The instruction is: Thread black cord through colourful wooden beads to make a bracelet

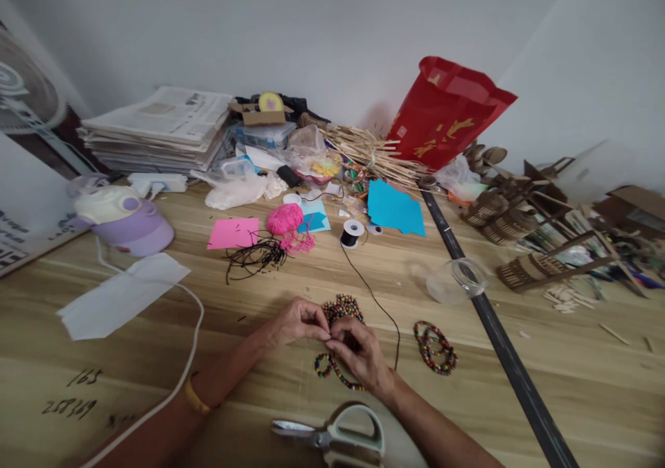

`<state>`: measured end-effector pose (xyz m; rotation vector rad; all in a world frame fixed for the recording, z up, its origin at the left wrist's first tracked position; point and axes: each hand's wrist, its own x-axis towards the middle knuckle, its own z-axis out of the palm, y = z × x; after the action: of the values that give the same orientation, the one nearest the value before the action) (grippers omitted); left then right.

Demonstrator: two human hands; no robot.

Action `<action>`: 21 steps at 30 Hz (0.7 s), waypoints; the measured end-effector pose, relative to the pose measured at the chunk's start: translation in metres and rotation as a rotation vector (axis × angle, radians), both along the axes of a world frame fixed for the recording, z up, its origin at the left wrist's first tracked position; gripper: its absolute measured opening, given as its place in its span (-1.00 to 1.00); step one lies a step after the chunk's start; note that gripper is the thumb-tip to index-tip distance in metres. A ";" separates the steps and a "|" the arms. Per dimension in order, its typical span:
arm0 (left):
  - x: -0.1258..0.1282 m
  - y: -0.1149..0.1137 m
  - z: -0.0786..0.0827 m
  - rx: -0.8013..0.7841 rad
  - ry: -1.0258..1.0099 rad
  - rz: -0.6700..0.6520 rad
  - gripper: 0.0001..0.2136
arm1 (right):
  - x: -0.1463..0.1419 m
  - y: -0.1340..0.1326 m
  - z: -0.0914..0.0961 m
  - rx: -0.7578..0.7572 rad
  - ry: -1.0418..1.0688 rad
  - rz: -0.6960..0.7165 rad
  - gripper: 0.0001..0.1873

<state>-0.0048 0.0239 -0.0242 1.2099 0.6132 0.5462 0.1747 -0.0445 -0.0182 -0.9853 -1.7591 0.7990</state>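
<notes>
My left hand [301, 321] and my right hand [362, 355] meet fingertip to fingertip above the table, both pinched closed. What lies between the fingertips is too small to make out. Just behind them sits a heap of multicoloured beads [343, 307]. A strand of the same beads [340, 376] comes out below my right hand and curls to the left. From a spool of black cord [352, 233] a black line runs down toward my right wrist. Scissors with pale handles [332, 432] lie close to me, below the hands.
Bead strings [435, 348] lie to the right, before a dark strip [509, 343] crossing the table. A clear plastic jar [457, 279] lies on that strip. Black cord pieces [254, 257] and pink yarn [285, 219] lie farther back. A white cable [194, 343] passes over my left forearm.
</notes>
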 end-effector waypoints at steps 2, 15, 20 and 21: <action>0.000 0.000 0.004 0.015 0.008 0.002 -0.76 | 0.001 0.001 0.003 0.027 -0.013 0.035 -0.87; -0.009 -0.001 0.024 0.019 -0.074 -0.053 -0.71 | 0.000 0.002 0.036 -0.218 0.001 0.132 -0.69; -0.003 -0.008 0.031 0.010 -0.112 -0.012 -0.72 | -0.003 0.001 0.037 -0.304 -0.013 0.196 -0.66; -0.002 -0.009 0.032 0.006 -0.123 -0.007 -0.72 | -0.003 0.000 0.039 -0.296 -0.030 0.202 -0.67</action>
<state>-0.0064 0.0146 0.0083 1.1745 0.5030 0.6128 0.1720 -0.0444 0.0204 -1.0248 -1.8188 1.2055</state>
